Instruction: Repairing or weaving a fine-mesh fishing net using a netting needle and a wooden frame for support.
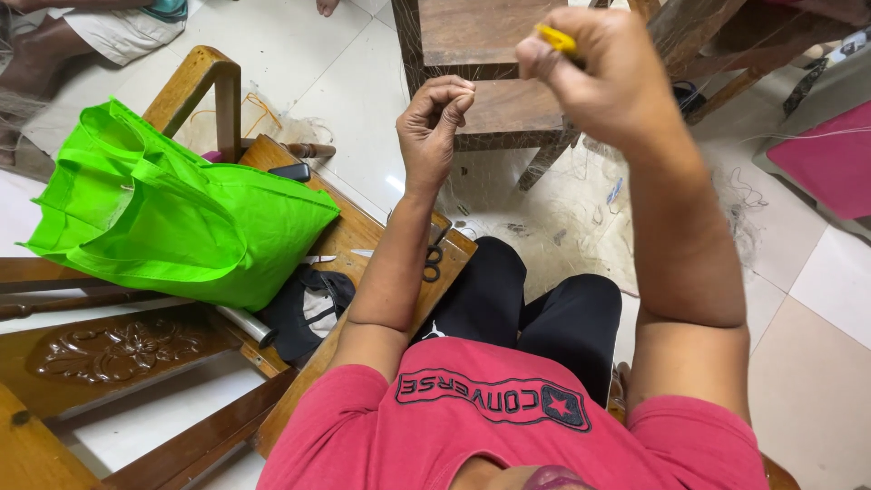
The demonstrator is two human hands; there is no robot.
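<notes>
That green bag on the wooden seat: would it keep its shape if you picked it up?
Probably not. The green bag looks like soft cloth, creased and slumped, so it would likely sag. Its loose handles suggest it is floppy and probably light.

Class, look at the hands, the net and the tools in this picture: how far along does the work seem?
Done: cannot tell; fine net lies loose on the floor, no finished part distinguishable. In hand: the right hand grips a yellow tool, raised; the left hand pinches something too thin to see. Left: scissors lie unused on the wooden seat beside a green bag.
</notes>
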